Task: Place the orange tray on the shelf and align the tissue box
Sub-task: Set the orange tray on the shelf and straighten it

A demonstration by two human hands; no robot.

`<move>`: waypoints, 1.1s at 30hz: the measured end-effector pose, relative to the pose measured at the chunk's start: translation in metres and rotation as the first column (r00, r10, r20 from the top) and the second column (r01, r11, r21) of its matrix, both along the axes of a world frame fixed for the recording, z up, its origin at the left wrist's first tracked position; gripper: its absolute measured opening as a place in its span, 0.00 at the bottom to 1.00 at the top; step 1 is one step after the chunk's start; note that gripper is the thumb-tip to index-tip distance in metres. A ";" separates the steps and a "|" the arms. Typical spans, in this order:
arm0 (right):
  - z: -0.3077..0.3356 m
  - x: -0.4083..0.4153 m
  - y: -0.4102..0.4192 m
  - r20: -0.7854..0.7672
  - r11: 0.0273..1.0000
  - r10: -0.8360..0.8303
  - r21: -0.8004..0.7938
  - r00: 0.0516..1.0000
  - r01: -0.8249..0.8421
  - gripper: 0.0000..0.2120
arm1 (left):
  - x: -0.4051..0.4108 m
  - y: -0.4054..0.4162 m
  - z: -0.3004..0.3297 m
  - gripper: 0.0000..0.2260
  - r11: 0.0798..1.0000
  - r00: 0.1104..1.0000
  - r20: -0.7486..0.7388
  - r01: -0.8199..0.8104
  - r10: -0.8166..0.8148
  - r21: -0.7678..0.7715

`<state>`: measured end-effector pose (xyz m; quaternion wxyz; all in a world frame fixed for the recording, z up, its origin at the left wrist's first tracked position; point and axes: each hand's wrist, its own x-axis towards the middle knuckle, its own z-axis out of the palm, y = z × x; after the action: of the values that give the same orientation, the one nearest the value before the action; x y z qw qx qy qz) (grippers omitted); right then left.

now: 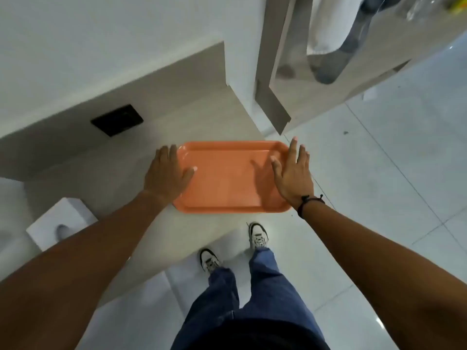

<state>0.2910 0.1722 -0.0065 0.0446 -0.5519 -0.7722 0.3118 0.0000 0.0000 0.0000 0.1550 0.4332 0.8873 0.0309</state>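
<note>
An orange tray (227,178) lies flat on the beige shelf (106,170), its near right corner jutting past the shelf's front edge. My left hand (166,173) rests on the tray's left rim, thumb inside the tray, fingers curled over the edge. My right hand (293,173) lies against the right rim with fingers spread and straight, thumb over the tray floor. A white tissue box (60,223) stands on the shelf to the left, turned at an angle and partly hidden by my left forearm.
A black wall plate (117,120) sits on the shelf's back panel. A beige cabinet (280,92) stands right of the shelf. Glossy white floor tiles (379,160) spread to the right. My shoes (257,234) and jeans are below the shelf edge.
</note>
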 end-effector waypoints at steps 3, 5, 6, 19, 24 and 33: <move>-0.021 0.010 -0.008 0.000 0.991 -0.100 -0.092 0.995 0.100 0.41 | 0.005 -0.008 -0.017 0.41 0.993 0.991 0.087 -0.091 0.097 -0.070; -0.034 0.013 -0.010 0.011 0.981 -0.156 -0.116 0.988 0.156 0.38 | 0.008 -0.013 -0.024 0.38 0.981 0.976 0.134 -0.161 0.175 -0.105; -0.037 0.014 -0.009 0.027 0.977 -0.182 -0.113 0.983 0.184 0.35 | 0.010 -0.014 -0.027 0.35 0.977 0.970 0.147 -0.179 0.195 -0.115; -0.059 0.004 0.018 0.021 0.945 -0.319 -0.061 0.947 0.320 0.16 | 0.010 -0.022 -0.050 0.23 0.916 0.887 0.255 -0.401 0.385 0.011; -0.054 -0.028 0.033 0.009 0.970 -0.237 -0.043 0.971 0.237 0.16 | 0.005 -0.038 -0.045 0.23 0.872 0.842 0.295 -0.487 0.452 0.054; -0.048 -0.121 0.035 -0.058 0.998 -0.045 -0.056 0.997 0.042 0.17 | -0.027 -0.084 -0.039 0.21 0.736 0.721 0.313 -0.671 0.618 0.094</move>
<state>0.1698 0.2074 -0.0548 0.0594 -0.5600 -0.7496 0.3479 -0.0271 -0.0843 -0.0385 0.2052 0.1011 0.9461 0.2292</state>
